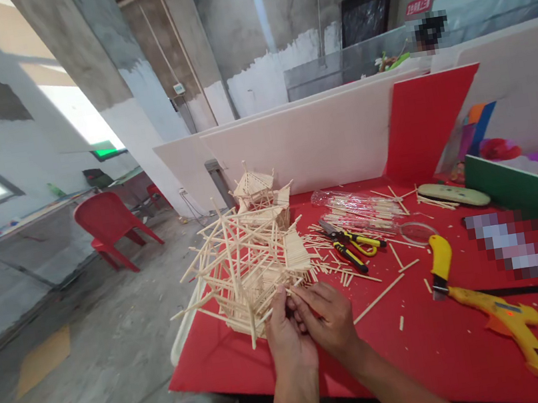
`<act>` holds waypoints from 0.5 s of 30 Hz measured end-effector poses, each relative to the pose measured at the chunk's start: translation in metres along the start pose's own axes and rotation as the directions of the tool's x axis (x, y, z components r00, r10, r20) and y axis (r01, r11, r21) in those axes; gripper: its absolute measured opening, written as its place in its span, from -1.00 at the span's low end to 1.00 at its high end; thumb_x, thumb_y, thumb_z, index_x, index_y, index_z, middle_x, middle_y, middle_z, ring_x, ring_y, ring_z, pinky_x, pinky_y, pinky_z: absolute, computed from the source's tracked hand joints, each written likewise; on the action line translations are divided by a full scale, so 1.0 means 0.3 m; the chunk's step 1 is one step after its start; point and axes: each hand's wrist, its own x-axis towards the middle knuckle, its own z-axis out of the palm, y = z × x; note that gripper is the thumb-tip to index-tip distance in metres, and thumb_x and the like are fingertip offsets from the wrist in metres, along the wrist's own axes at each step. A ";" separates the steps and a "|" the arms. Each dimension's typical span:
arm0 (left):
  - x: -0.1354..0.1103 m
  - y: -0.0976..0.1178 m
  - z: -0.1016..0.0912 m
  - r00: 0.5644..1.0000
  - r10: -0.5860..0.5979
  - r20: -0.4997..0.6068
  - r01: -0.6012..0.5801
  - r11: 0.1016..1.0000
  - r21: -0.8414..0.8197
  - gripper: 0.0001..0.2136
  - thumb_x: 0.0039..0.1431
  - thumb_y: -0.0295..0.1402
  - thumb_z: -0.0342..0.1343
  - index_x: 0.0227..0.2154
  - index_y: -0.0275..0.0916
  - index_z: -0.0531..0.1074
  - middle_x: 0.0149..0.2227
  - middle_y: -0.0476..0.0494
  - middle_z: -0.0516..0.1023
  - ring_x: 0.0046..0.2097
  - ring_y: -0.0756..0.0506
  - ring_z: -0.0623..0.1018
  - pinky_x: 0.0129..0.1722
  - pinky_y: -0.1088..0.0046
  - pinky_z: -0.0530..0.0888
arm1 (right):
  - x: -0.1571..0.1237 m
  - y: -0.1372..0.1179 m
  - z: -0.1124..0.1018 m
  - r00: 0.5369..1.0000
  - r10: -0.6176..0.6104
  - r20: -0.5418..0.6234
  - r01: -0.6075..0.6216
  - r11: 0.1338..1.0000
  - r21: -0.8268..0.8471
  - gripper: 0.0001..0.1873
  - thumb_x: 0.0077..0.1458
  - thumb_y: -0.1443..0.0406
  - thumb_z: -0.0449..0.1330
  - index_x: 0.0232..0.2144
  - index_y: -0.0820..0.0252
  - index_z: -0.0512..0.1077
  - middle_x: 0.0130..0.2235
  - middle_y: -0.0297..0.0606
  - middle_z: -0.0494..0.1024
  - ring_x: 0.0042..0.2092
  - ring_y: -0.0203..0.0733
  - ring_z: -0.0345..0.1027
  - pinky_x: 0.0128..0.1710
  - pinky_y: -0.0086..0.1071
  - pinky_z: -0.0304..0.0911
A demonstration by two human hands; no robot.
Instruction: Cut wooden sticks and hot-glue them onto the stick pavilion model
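My left hand (289, 333) and my right hand (327, 317) meet at the near right side of a wooden stick model (229, 254). Their fingertips are pinched close together beside its lower sticks. Between them the right fingers seem to grip a thin wooden stick (290, 291), though its ends are partly covered. What the left fingers pinch is hidden. The model is an open frame of pale sticks with a slatted roof panel (296, 250) on its right. Behind it stands a tower-like part with a pointed roof (252, 184).
On the red tabletop (398, 357) lie yellow-handled pliers (344, 247), yellow-handled scissors (369, 242), loose sticks and a plastic bag of sticks (358, 208). A yellow cutter (441, 263) and a yellow glue gun (512, 320) are at right. White boards (301, 143) rise behind; a person is beyond them.
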 end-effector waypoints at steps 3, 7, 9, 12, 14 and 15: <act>-0.003 -0.005 0.005 0.999 0.027 -0.024 -0.027 1.000 0.014 -0.84 0.00 -0.43 0.28 -0.55 -0.31 0.38 -0.66 0.11 0.35 -0.68 0.15 0.30 -0.75 0.70 0.15 | 0.004 0.002 -0.003 1.000 0.000 -0.016 0.000 1.000 0.007 -0.71 0.16 0.45 0.20 -0.06 0.15 0.49 -0.31 -0.22 0.58 -0.30 -0.20 0.40 -0.30 -0.32 0.33; 0.002 -0.014 0.009 0.999 0.033 -0.017 -0.033 0.999 0.011 -0.94 0.05 -0.48 0.24 -0.44 -0.33 0.47 -0.58 0.04 0.46 -0.61 0.13 0.41 -0.69 0.71 0.27 | 0.009 -0.001 -0.008 0.999 -0.006 -0.049 0.006 1.000 -0.007 -0.74 0.15 0.44 0.21 -0.11 0.15 0.51 -0.34 -0.23 0.58 -0.32 -0.20 0.41 -0.32 -0.33 0.32; 0.006 -0.019 0.011 1.000 0.029 -0.006 -0.029 1.000 0.008 -0.91 0.02 -0.48 0.27 -0.46 -0.32 0.46 -0.58 0.05 0.45 -0.62 0.14 0.40 -0.69 0.72 0.27 | 0.011 -0.002 -0.011 0.998 0.001 -0.061 -0.003 1.000 -0.022 -0.76 0.15 0.43 0.21 -0.12 0.15 0.52 -0.36 -0.23 0.58 -0.33 -0.21 0.41 -0.34 -0.33 0.31; 0.007 -0.021 0.016 1.000 0.005 0.009 -0.005 1.000 0.020 -0.76 -0.07 -0.41 0.35 -0.58 -0.30 0.35 -0.68 0.14 0.32 -0.70 0.17 0.27 -0.76 0.72 0.15 | 0.013 -0.001 -0.014 0.998 0.013 -0.066 -0.016 0.999 -0.034 -0.78 0.16 0.41 0.21 -0.14 0.15 0.53 -0.36 -0.23 0.58 -0.34 -0.20 0.42 -0.34 -0.33 0.31; 0.005 -0.020 0.023 1.000 -0.010 -0.003 0.010 1.000 0.026 -0.68 -0.11 -0.38 0.38 -0.62 -0.28 0.28 -0.71 0.16 0.27 -0.72 0.18 0.22 -0.77 0.73 0.11 | 0.014 0.001 -0.016 0.998 0.016 -0.066 -0.019 0.999 -0.042 -0.79 0.16 0.41 0.21 -0.14 0.15 0.53 -0.36 -0.23 0.58 -0.34 -0.20 0.42 -0.33 -0.32 0.31; 0.003 -0.019 0.028 1.000 -0.016 -0.010 0.017 1.000 0.024 -0.67 -0.11 -0.38 0.38 -0.62 -0.28 0.27 -0.71 0.16 0.26 -0.72 0.18 0.22 -0.77 0.73 0.11 | 0.015 0.002 -0.016 0.998 0.016 -0.066 -0.019 0.999 -0.045 -0.80 0.16 0.40 0.21 -0.15 0.16 0.53 -0.36 -0.23 0.58 -0.34 -0.20 0.42 -0.33 -0.32 0.31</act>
